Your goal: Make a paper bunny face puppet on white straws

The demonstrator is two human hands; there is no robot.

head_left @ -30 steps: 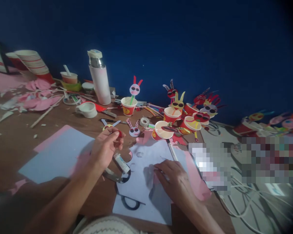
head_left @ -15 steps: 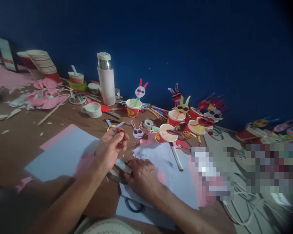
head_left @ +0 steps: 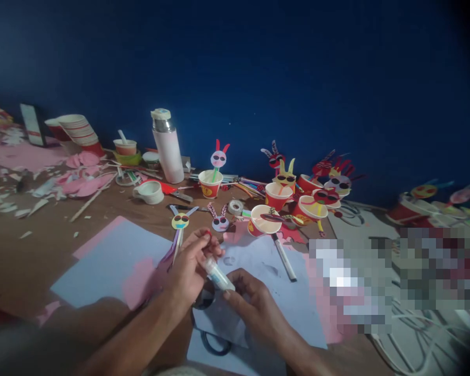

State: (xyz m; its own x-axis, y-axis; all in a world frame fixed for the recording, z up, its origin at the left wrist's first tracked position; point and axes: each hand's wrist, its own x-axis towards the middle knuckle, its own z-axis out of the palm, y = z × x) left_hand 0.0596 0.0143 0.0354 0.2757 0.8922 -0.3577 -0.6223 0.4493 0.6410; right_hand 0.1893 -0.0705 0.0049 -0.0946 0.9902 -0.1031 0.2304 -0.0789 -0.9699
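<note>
Pinched between the thumb and fingertips of my left hand [head_left: 191, 263] is a small red piece [head_left: 207, 237], mostly hidden by the fingers. My right hand [head_left: 258, 300] grips a clear-and-white glue stick [head_left: 219, 275] by its lower end. The tube's upper end reaches the left palm; whether it touches is hard to tell. Below them lie white paper sheets [head_left: 254, 261] with pink paper underneath. Just beyond the left hand rests a yellow paper rabbit face [head_left: 180, 221] with strips hanging from it. A white rabbit face [head_left: 220, 223] lies to its right.
Several red paper cups [head_left: 264, 220] with paper figures stand at the back right. A marker [head_left: 284, 258] lies on the paper. Behind are a white thermos [head_left: 167, 154], a tape roll [head_left: 235, 207] and a utility knife [head_left: 182, 196]. Pink scraps [head_left: 84, 180] cover the left; cables [head_left: 411, 334] lie right.
My right hand has lifted the glue stick from the table and brought it to the left hand. The left hand has shifted right and down, still pinching the red piece. The view has tilted.
</note>
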